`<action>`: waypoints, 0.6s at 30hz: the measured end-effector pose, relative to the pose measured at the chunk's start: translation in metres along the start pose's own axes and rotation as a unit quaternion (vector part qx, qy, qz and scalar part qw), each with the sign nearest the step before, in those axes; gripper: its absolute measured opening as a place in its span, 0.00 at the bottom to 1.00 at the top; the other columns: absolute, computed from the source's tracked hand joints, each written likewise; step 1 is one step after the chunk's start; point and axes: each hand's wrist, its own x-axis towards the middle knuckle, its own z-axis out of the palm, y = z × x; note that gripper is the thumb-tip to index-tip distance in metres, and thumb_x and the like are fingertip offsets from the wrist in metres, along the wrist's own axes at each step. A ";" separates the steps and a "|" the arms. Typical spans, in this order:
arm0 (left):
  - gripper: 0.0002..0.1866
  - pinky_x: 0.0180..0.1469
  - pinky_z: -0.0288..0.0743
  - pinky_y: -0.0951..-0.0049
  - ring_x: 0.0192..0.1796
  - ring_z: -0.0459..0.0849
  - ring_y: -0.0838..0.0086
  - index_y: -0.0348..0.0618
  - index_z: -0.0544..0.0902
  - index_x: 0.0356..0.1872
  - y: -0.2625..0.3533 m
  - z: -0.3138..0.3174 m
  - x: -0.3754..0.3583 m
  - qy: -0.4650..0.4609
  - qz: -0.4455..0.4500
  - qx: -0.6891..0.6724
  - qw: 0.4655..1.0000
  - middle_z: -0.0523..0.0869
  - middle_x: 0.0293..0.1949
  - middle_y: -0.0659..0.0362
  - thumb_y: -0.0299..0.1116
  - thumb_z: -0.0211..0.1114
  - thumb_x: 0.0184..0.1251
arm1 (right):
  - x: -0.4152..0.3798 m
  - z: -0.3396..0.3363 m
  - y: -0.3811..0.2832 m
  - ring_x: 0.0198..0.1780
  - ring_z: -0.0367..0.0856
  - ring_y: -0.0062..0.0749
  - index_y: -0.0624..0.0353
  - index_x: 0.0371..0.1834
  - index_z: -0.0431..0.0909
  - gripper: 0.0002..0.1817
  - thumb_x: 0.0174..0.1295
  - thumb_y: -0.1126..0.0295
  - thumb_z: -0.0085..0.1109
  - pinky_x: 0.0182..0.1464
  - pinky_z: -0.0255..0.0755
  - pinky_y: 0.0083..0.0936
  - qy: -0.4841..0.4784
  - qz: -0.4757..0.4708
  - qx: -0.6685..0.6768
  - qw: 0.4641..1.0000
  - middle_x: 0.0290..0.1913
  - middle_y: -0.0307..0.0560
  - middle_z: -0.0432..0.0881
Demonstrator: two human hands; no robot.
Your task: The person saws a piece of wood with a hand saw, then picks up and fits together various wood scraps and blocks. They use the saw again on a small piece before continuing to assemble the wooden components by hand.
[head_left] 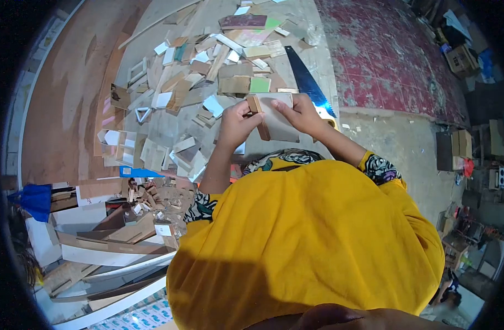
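Note:
A pale flat board (280, 122) is held up over the near edge of the work table. My right hand (302, 114) grips its right side, with the thumb on its face. At the board's left edge, my left hand (240, 125) pinches a small brown wood strip (254, 104) that lies along that edge. Another brown strip (264, 131) shows just below it, by the board's lower left. The fingers behind the board are hidden.
Many wood offcuts (180, 88) lie scattered over the table (166, 30). A handsaw (307, 80) rests beyond my right hand. Lower left are long scrap boards (106, 242) and a blue bag (34, 202). Cardboard boxes (462, 59) stand at the far right.

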 end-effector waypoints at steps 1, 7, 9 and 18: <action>0.16 0.39 0.75 0.79 0.37 0.81 0.81 0.34 0.78 0.46 -0.003 0.000 0.003 -0.025 -0.041 -0.029 0.998 0.84 0.37 0.60 0.26 0.62 0.56 | 0.002 -0.001 0.005 0.27 0.80 0.36 0.64 0.36 0.80 0.19 0.62 0.56 0.54 0.32 0.71 0.29 0.005 0.008 -0.002 1.000 0.26 0.53 0.81; 0.20 0.36 0.75 0.82 0.36 0.81 0.81 0.37 0.76 0.50 -0.016 0.001 0.016 -0.032 -0.203 -0.129 0.970 0.83 0.39 0.61 0.35 0.66 0.58 | 0.024 -0.007 0.029 0.29 0.80 0.29 0.69 0.41 0.77 0.22 0.60 0.56 0.59 0.32 0.73 0.23 0.010 0.292 0.216 0.932 0.32 0.48 0.82; 0.21 0.36 0.75 0.82 0.37 0.81 0.81 0.36 0.75 0.52 -0.023 0.002 0.017 -0.025 -0.187 -0.166 0.968 0.83 0.40 0.61 0.35 0.65 0.58 | 0.030 -0.009 0.027 0.30 0.80 0.28 0.70 0.44 0.75 0.23 0.59 0.56 0.59 0.31 0.73 0.22 0.015 0.317 0.288 0.903 0.34 0.47 0.81; 0.27 0.36 0.74 0.83 0.38 0.81 0.82 0.34 0.70 0.58 -0.023 -0.003 0.007 -0.001 -0.168 -0.200 0.965 0.82 0.43 0.59 0.30 0.64 0.57 | 0.062 -0.006 0.060 0.32 0.79 0.23 0.65 0.41 0.75 0.16 0.60 0.62 0.58 0.31 0.72 0.18 0.033 0.298 0.395 0.868 0.34 0.44 0.80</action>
